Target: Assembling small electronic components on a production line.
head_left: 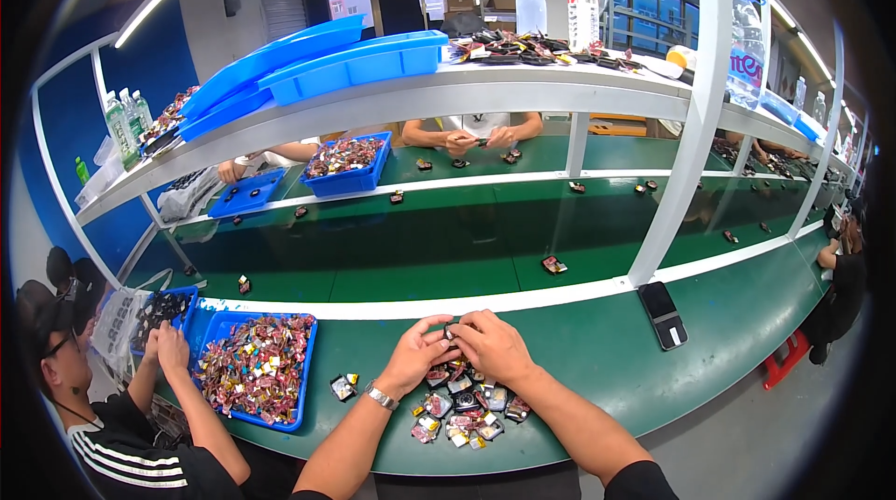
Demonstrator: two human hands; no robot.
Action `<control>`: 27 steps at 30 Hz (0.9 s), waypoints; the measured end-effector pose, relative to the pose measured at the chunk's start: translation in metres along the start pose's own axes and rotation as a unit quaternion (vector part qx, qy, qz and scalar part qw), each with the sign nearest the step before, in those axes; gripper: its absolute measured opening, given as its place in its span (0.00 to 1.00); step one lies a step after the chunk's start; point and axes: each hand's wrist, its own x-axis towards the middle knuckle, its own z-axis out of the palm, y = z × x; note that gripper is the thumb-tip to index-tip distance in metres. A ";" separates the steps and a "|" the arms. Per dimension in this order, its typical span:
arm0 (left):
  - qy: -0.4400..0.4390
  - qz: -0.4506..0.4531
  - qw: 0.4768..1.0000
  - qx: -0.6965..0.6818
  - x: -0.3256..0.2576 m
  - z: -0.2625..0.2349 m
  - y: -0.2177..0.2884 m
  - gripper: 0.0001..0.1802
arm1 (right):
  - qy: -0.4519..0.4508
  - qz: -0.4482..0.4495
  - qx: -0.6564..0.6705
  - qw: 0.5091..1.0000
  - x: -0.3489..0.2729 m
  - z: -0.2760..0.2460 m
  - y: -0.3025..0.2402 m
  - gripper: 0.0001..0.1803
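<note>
My left hand [415,360], with a metal-banded watch at its wrist, is closed in a pinch. Its fingertips meet those of my right hand [495,349] around a small black electronic part [450,333], mostly hidden by the fingers. Just below both hands lies a heap of small black electronic units [464,407] with silver, yellow and reddish pieces on them. One separate unit [343,387] rests on the green bench [579,379], left of my left wrist.
A blue tray [311,360] full of small wired parts stands at left, beside a seated co-worker [121,439]. A dark phone [661,315] lies at right. Metal shelf posts [686,154] rise behind the bench's white edge, with a belt carrying scattered units [554,265] beyond.
</note>
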 end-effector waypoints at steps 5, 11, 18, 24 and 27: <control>-0.004 0.011 0.999 0.032 0.002 -0.002 -0.003 0.23 | -0.030 0.019 -0.015 0.999 0.002 -0.004 -0.003 0.13; -0.010 0.013 0.999 0.034 0.002 -0.005 -0.004 0.23 | -0.052 0.009 0.054 0.997 0.003 -0.009 0.002 0.13; 0.000 0.005 0.998 0.068 0.003 -0.004 -0.006 0.23 | -0.086 0.022 0.041 0.995 0.003 -0.009 0.006 0.13; -0.014 0.018 0.997 0.077 0.002 -0.004 -0.005 0.24 | -0.105 0.051 0.083 0.990 -0.001 -0.007 0.012 0.10; -0.026 0.022 0.996 0.082 0.002 -0.004 -0.004 0.25 | -0.100 0.069 0.103 0.987 -0.004 -0.006 0.015 0.08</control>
